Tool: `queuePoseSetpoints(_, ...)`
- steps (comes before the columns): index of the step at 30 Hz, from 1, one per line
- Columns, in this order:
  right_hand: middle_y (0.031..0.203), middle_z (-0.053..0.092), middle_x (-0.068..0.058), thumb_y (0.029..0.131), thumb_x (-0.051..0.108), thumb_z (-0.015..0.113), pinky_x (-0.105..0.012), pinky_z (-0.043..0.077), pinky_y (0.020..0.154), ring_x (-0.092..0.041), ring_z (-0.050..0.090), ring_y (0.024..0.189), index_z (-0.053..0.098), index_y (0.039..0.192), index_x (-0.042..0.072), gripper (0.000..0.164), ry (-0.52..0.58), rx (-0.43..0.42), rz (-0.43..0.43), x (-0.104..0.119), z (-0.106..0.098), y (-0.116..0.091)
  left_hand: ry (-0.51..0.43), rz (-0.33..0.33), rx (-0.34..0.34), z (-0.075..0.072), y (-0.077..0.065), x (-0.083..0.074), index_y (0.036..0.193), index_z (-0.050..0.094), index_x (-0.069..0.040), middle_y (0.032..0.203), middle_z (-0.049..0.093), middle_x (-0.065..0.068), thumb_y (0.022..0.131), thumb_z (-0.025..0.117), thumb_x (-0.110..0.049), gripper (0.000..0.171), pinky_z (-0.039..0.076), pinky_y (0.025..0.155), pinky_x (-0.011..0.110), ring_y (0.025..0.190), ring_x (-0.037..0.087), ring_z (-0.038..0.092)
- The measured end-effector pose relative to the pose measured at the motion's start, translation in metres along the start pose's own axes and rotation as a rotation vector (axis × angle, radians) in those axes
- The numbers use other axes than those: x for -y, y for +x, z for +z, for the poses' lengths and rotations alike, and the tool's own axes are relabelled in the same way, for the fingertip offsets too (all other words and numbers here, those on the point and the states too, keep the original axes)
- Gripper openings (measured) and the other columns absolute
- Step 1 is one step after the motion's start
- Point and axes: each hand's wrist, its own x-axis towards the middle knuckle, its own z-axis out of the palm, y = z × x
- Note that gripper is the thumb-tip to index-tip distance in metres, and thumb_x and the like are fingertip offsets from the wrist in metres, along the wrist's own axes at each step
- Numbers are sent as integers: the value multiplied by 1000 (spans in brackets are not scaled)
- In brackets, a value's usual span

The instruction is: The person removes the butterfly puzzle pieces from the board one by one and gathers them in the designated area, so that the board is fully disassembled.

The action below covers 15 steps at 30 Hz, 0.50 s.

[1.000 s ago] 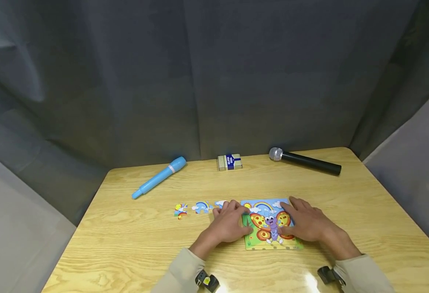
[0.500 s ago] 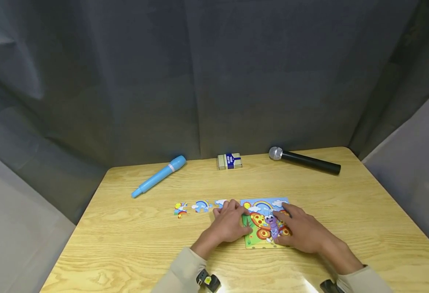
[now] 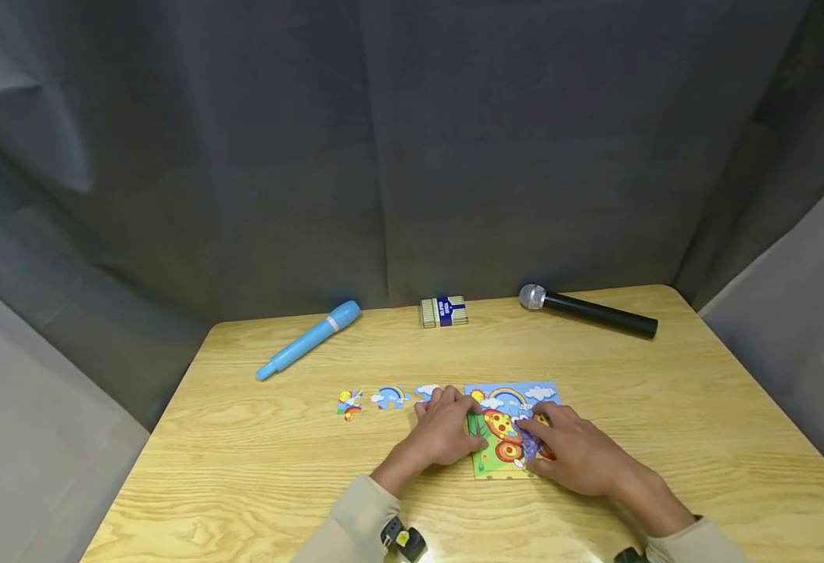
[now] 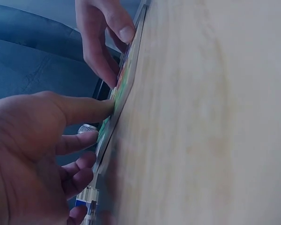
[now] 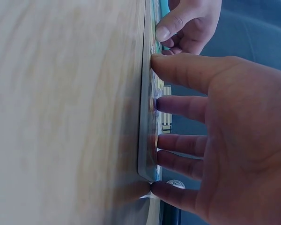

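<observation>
A jigsaw puzzle board [image 3: 492,471] with a butterfly picture lies flat on the table, its top showing a rainbow and clouds. My left hand [image 3: 443,432] rests at the board's left edge, thumb and index fingertips touching its surface. Spread over the right half is my right hand [image 3: 581,452]; its fairly straight fingers touch the picture and cover part of the butterfly. In the right wrist view the fingertips [image 5: 164,103] meet the board's face. Loose puzzle pieces lie left of the board: a piece with a sun [image 3: 349,402], a rainbow piece [image 3: 391,397] and a cloud piece [image 3: 426,391], partly behind my left hand.
Along the table's back lie a blue microphone-shaped stick [image 3: 309,341], a small clear box of thin sticks with a blue label [image 3: 444,311] and a black microphone [image 3: 590,311]. A dark curtain [image 3: 384,156] hangs behind the wooden table [image 3: 257,477].
My right hand has slid left and slightly down across the board, from its right edge onto the butterfly's body. The left hand has stayed at the left edge.
</observation>
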Motion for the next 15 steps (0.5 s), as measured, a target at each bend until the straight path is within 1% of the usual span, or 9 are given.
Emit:
queuePoseSetpoints(4, 128, 51, -7, 86, 38, 69, -49, 46, 92, -25, 51, 115, 58, 134, 16, 53, -9, -9, -3, 0, 0, 0, 0, 15, -26, -1, -1, -2, 113, 60, -25, 105, 53, -8, 77, 78, -38, 42, 22, 77, 35, 93, 11, 40)
queuePoseSetpoints(7, 129, 51, -7, 86, 39, 69, -50, 45, 94, -25, 51, 116, 58, 134, 16, 54, -5, -1, 2, 0, -1, 0, 2, 28, -49, 0, -2, -3, 110, 59, -24, 98, 55, -8, 76, 79, -36, 41, 23, 76, 34, 89, 9, 42)
queuePoseSetpoints(11, 131, 50, -7, 86, 41, 69, -52, 44, 96, -28, 50, 120, 57, 134, 17, 55, 7, 18, 15, 1, -1, 0, 1, 36, -67, 2, -1, -4, 110, 59, -24, 92, 54, -10, 74, 79, -31, 41, 22, 76, 34, 85, 8, 41)
queuePoseSetpoints(15, 133, 50, -8, 86, 41, 69, -54, 43, 98, -30, 49, 123, 57, 135, 17, 56, 14, 26, 22, 1, -2, -1, 14, 48, -86, 3, -1, -4, 110, 60, -25, 90, 54, -12, 71, 76, -24, 42, 22, 77, 34, 84, 7, 41)
